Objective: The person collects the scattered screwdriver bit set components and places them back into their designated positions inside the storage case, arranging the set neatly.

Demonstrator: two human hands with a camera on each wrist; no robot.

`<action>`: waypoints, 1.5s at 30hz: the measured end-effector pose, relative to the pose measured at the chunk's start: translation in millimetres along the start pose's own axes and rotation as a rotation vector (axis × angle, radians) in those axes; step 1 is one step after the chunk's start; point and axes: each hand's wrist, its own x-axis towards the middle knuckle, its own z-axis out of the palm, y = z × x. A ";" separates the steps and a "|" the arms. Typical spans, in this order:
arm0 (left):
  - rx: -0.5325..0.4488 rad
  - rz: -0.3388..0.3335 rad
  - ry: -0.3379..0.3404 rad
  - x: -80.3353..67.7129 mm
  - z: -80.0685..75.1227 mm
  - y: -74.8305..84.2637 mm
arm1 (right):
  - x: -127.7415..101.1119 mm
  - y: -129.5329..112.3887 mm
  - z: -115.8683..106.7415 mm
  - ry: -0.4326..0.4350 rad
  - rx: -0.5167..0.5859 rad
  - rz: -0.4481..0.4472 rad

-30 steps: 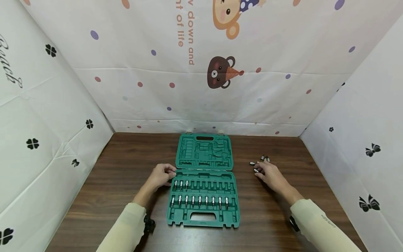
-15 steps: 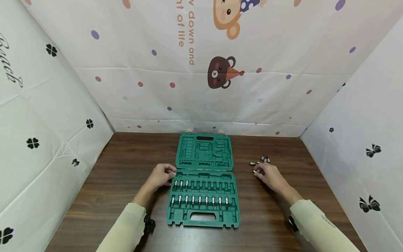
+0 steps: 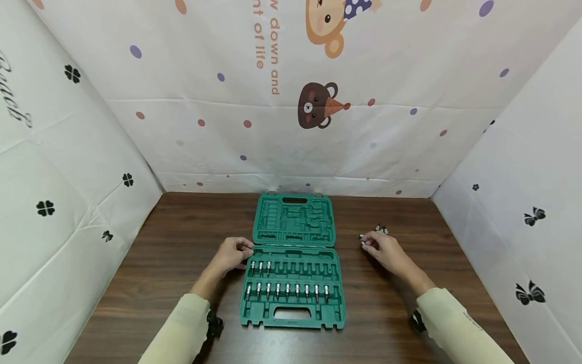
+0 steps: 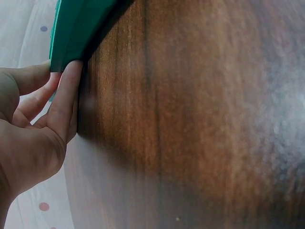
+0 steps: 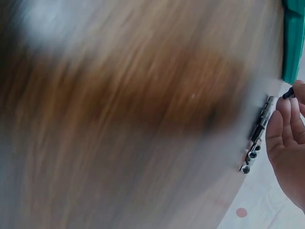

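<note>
A green socket case (image 3: 260, 307) lies open on the table, its hinged lid folded toward the back wall. One full-looking row of silver bit sockets (image 3: 287, 289) sits in its tray, with 3 more at the left of the upper row. My left hand (image 3: 231, 254) pinches the case's left edge near the hinge; the left wrist view shows thumb and fingers on the green corner (image 4: 71, 36). To the right of the case, my right hand (image 3: 386, 251) pinches a small bit socket (image 5: 289, 93) between thumb and fingers, close above the table.
Several loose bit sockets (image 3: 382, 229) lie on the brown wood table (image 3: 195, 217) just beyond my right hand; the right wrist view shows them in a line. Patterned white sheets (image 3: 254, 141) stand behind and on both sides of the table.
My right hand has picked up the bit socket at its fingertips and shifted slightly left, toward the case. The left hand keeps its place on the case edge.
</note>
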 end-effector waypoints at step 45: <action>0.009 0.005 -0.008 -1.7 -0.6 2.3 | 28.2 -93.5 26.1 -0.313 0.655 0.059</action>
